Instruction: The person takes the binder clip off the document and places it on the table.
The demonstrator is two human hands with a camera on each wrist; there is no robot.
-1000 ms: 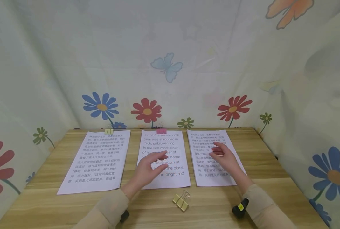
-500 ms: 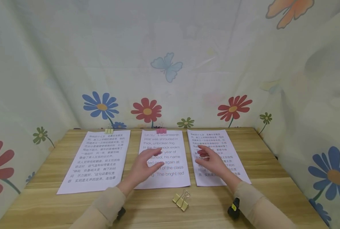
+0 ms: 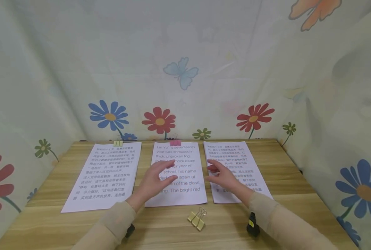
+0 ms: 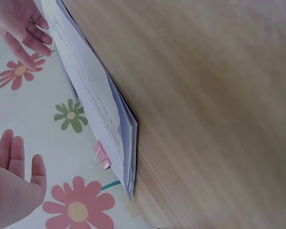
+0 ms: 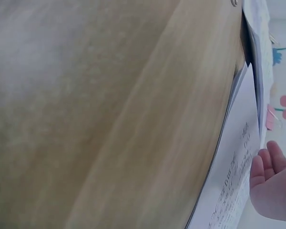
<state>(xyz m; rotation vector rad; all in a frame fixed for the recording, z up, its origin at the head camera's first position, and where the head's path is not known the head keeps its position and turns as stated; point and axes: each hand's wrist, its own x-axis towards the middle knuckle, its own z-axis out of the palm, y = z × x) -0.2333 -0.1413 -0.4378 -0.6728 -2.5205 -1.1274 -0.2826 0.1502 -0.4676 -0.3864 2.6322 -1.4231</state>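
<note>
My left hand [image 3: 154,178] hovers over the middle paper stack [image 3: 185,194], which carries English print and a pink binder clip [image 3: 175,143] at its top edge. Above the left side of the right paper stack [image 3: 251,166] hangs my right hand [image 3: 224,176]; no clip shows on that stack. Both hands hold nothing, fingers loosely bent and thumbs apart. In the left wrist view the left hand [image 4: 12,191] is apart from the paper. The right wrist view also shows the right hand [image 5: 276,183] raised off the sheets. A loose gold binder clip [image 3: 196,221] lies on the table in front.
On the left lies another paper stack [image 3: 104,173] with a gold binder clip [image 3: 118,143] at its top. The wooden table [image 3: 160,229] ends at a flowered cloth backdrop [image 3: 185,104] behind and on both sides.
The right hand has moved left and slightly down, from the right stack's middle to its left side. The left hand has shifted slightly left. Papers and clips stay in place.
</note>
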